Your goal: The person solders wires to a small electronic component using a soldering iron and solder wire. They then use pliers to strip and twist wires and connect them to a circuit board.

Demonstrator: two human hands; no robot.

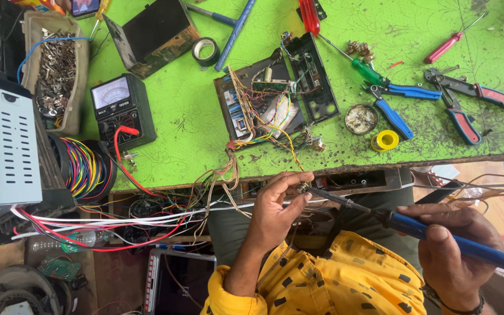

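L hand (274, 205) sat just below the front edge of the green desk (193, 116), fingers (290, 178) pinched together on a small component (303, 187) at the end of yellow/orange wires. Part too small to identify; mostly covered by the fingertips. R hand (453, 245) was wrapped around the blue handle of a soldering iron (415, 227), fingers clamped on it. Iron tip met the small component, exact contact pt not resolvable. Handle's far end ran toward the R frame edge, partly cut off.

Wires led up onto the desk to an opened circuit assembly (263, 105) w/ a black chassis frame (316, 79) beside it. Board detail lost in the wire tangle.

Also on the desk: analog multimeter (121, 111) at L, red lead plugged in; tape roll (206, 51); blue-handled pliers (395, 102); red-handled pliers (468, 99); small yellow roll (386, 140); round tin (361, 118), contents unclear. Tray of metal bits (56, 67) near the L edge, contents indistinct. Grey vented box (4, 146) cut off at L. Coil of coloured wire (86, 166) partly hidden under the desk edge.
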